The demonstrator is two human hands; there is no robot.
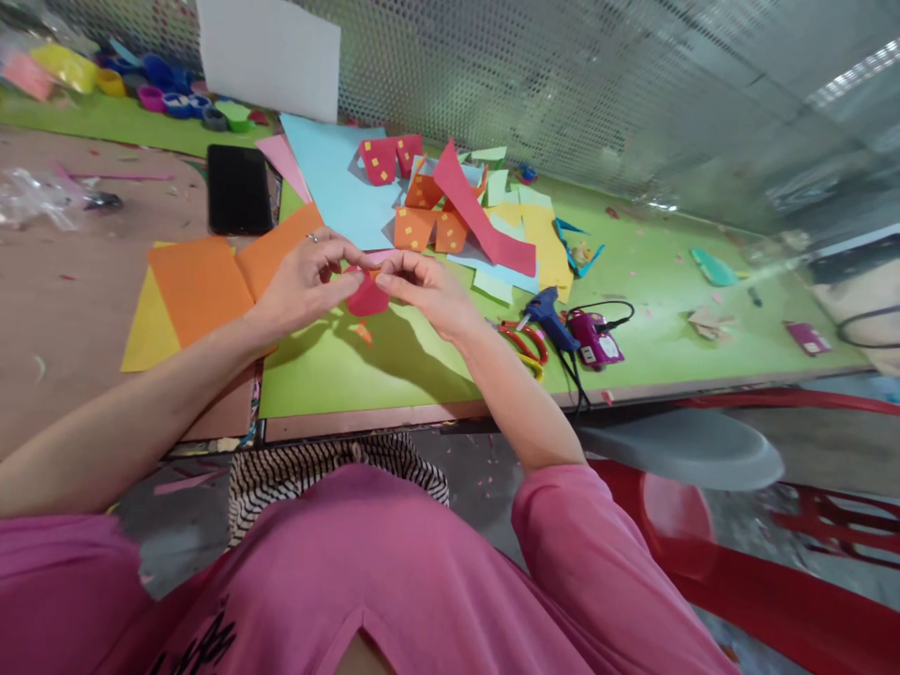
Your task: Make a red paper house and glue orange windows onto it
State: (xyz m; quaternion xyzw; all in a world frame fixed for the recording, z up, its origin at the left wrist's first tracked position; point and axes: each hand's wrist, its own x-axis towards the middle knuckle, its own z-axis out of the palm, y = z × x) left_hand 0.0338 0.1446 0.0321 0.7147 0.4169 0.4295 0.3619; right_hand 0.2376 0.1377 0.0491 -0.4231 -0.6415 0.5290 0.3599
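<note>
Between my two hands is a small red paper piece (pixel 368 298), held over the green tabletop. My left hand (pixel 309 277), with a ring on one finger, pinches its left side. My right hand (pixel 426 289) has thumb and forefinger pressed together at its upper right edge, where a bit of orange shows. A small orange paper scrap (pixel 364 333) lies just below. Folded orange paper (pixel 201 286) sits under my left wrist, over a yellow sheet (pixel 146 330). Beyond my hands stand red cut-outs with yellow squares (pixel 380 161) and orange ones (pixel 414 228).
To the right lie a blue glue gun (pixel 552 317), orange-handled scissors (pixel 527 342) and a purple power box (pixel 594 339). A black phone (pixel 239 189) rests at the left. Light blue paper (pixel 330 178) and a red strip (pixel 485 220) lie behind. A grey stool (pixel 689 448) stands by the table.
</note>
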